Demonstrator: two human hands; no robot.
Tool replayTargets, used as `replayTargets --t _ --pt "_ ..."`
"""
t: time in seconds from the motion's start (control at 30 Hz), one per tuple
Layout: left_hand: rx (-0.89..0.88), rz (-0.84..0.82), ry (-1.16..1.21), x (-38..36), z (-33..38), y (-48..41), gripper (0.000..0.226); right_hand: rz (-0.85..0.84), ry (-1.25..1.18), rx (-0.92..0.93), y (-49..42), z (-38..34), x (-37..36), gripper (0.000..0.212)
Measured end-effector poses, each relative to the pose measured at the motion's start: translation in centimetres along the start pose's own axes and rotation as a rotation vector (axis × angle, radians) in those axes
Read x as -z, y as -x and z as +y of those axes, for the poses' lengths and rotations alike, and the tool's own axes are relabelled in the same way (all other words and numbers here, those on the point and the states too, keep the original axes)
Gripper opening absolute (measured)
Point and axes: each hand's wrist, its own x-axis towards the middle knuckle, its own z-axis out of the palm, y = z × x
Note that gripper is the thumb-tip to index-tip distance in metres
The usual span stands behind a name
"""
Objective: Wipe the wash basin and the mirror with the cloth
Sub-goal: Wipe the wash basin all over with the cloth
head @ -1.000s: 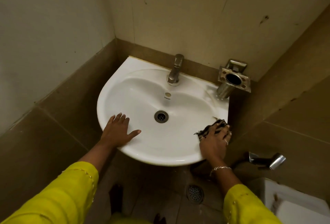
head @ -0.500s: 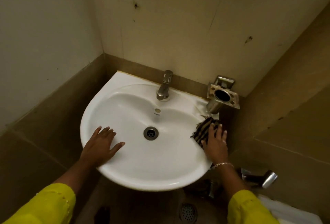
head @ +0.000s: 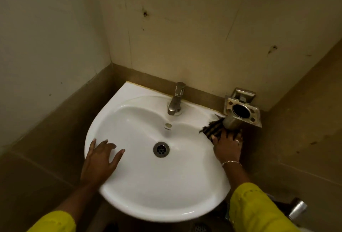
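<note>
The right grip (head: 227,147) lies flat with fingers spread, pressing the cloth (head: 211,130) onto the rear right corner of the basin (head: 148,194), the cloth's far end under the holder (head: 240,115). The unwiped bowl lies left of it, toward the drain (head: 161,149). The left grip (head: 100,157) rests released on the left edge. No mirror shows.

On my feed the wash basin (head: 148,185) is glossy white. The cloth (head: 212,130) I see is dark, almost black, with thin tan stripes. Both sleeves (head: 255,211) are bright yellow. The tap (head: 174,102) and the wall holder (head: 232,123) read as dull silver-grey, the drain ring (head: 161,149) as darker grey. I make out cream upper wall tiles (head: 185,28), flecked with dark spots, above brown lower tiles (head: 46,130).
</note>
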Motion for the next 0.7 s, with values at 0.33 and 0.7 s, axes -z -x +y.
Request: replayTargets --t 0.33,0.7 --pt "-0.045 -0.038 -0.04 0.1 0.1 0.0 0.082 -0.003 -0.14 -0.093 -2.1 -4.0 0.3 0.057" --pt "-0.041 -0.058 -0.043 0.0 0.1 -0.1 0.082 -0.032 -0.179 -0.109 -4.6 -8.6 0.0 0.067"
